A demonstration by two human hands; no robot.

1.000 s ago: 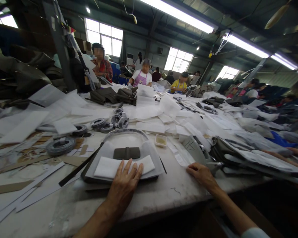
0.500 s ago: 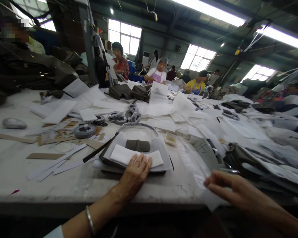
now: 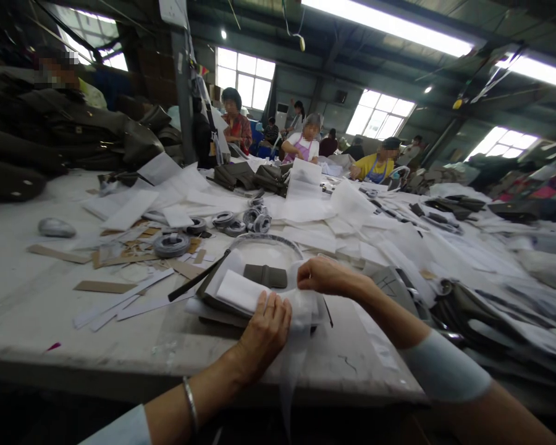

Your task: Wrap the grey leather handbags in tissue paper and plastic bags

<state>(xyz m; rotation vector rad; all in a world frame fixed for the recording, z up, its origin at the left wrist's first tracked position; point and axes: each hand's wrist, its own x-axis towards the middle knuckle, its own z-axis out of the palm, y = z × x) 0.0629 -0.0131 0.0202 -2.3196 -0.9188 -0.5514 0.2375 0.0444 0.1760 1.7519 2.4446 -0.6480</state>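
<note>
A dark olive handbag (image 3: 208,290) lies on the table in front of me, with thin white sheeting around it and a wrapped handle arching behind. A dark olive tab (image 3: 272,276) shows on its top. My left hand (image 3: 265,330) holds a folded white foam sheet (image 3: 238,290) down against the bag, fingers closed over its front edge and thumb hidden. Just to the right, my right hand (image 3: 322,276) pinches a thin translucent sheet (image 3: 300,315). This sheet overlaps the foam's right end and hangs past the table's front edge.
Grey rolls (image 3: 171,245), cardboard strips (image 3: 104,287) and white paper strips (image 3: 120,303) lie left. A grey box-like object (image 3: 393,287) and stacked dark bag pieces (image 3: 463,309) stand right. White sheets (image 3: 306,213) cover the table beyond. Several people work farther back.
My right hand has moved left and up from the right side to the bag, bringing the translucent sheet over the foam. My left hand stays on the foam. The camera view has shifted slightly.
</note>
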